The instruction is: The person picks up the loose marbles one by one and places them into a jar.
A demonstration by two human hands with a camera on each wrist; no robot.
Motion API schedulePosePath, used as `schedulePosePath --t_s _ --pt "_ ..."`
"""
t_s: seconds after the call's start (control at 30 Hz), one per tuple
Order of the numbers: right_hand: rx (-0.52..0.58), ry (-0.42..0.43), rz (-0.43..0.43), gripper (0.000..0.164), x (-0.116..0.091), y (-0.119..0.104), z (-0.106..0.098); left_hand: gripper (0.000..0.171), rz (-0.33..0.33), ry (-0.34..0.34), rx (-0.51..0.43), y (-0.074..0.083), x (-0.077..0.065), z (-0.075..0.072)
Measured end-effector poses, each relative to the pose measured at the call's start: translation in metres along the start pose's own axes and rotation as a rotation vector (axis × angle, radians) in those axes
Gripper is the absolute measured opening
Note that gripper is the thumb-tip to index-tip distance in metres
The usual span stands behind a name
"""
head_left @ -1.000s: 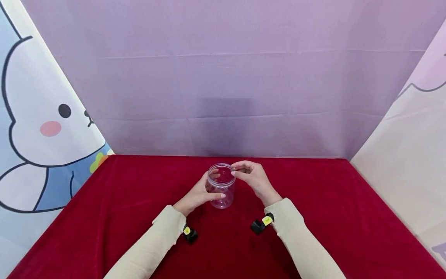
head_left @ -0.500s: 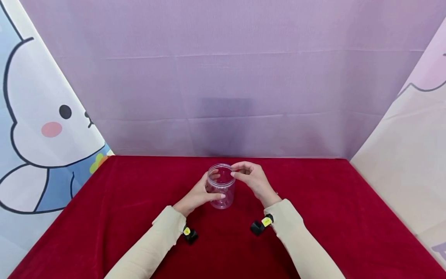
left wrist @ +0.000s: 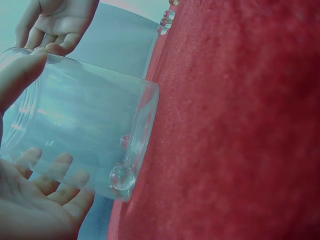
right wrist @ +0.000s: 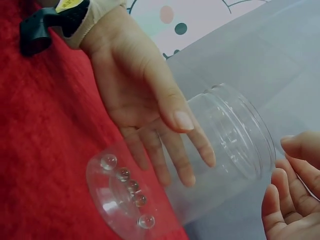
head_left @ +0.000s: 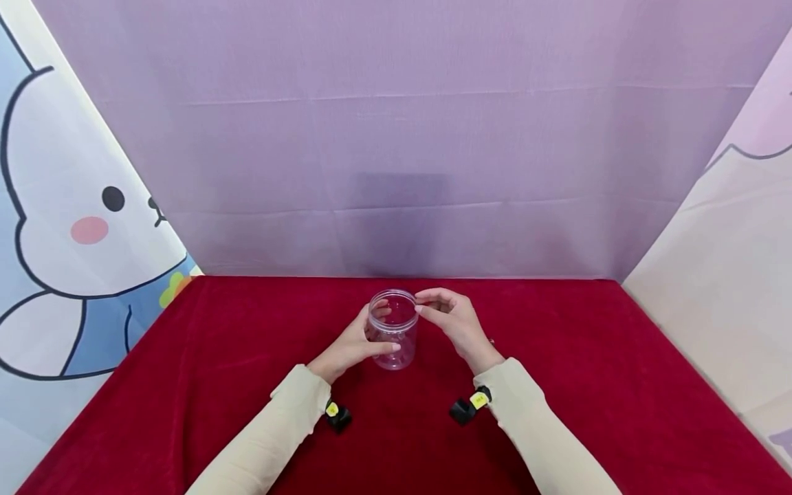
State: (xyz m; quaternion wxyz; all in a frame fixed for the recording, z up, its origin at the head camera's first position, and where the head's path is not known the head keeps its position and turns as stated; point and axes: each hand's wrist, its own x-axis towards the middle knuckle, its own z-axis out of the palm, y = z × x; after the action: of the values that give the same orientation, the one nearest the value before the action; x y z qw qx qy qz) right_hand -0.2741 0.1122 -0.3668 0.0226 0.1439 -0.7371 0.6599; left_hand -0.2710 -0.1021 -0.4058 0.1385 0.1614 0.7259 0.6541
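While the left hand point(head_left: 354, 344) holds a clear jar point(head_left: 405, 340) upright on red cloth point(head_left: 396, 447), fingers and thumb around it, we see the right hand point(head_left: 456, 320) beside its rim point(head_left: 393, 325), fingers loosely bent, contact unclear. We judge the jar light, stiff and slick, best gripped mid-body; clear balls point(right wrist: 146, 221) inside could roll.

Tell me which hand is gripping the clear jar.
The left hand, curved around the body of the clear jar; the right hand is up beside the rim.

The right hand point(head_left: 456, 320) has drawn slightly rightward from the clear jar point(head_left: 396, 333)
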Motion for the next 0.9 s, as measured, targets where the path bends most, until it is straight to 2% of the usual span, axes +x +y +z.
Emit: schedulePosePath --t_s 0.2,0.3,0.4,0.53,0.63,0.77,0.9 --pt "-0.043 -0.012 0.02 0.031 -0.005 0.002 -0.012 0.086 0.009 -0.003 0.026 0.02 -0.01 0.004" --pt "-0.064 -0.011 0.04 0.031 -0.008 0.003 -0.019 0.086 0.015 0.0 0.021 0.015 -0.007 0.003" --pt "-0.076 -0.011 0.065 0.028 -0.016 -0.003 -0.025 0.086 0.028 0.009 0.018 0.002 0.0 0.0" --pt "-0.092 -0.019 0.068 0.03 -0.022 0.002 -0.036 0.086 0.034 0.016 0.019 -0.007 0.005 -0.001" --pt "-0.101 -0.017 0.06 0.032 -0.023 0.015 -0.047 0.086 0.021 0.001 0.01 0.001 0.001 0.0" --pt "-0.106 -0.01 0.075 0.036 -0.028 0.019 -0.058 0.086 0.004 -0.014 0.014 0.015 -0.006 0.003" --pt "-0.117 0.002 0.092 0.037 -0.034 0.022 -0.068 0.085 0.001 -0.012 0.026 0.02 -0.008 0.004"
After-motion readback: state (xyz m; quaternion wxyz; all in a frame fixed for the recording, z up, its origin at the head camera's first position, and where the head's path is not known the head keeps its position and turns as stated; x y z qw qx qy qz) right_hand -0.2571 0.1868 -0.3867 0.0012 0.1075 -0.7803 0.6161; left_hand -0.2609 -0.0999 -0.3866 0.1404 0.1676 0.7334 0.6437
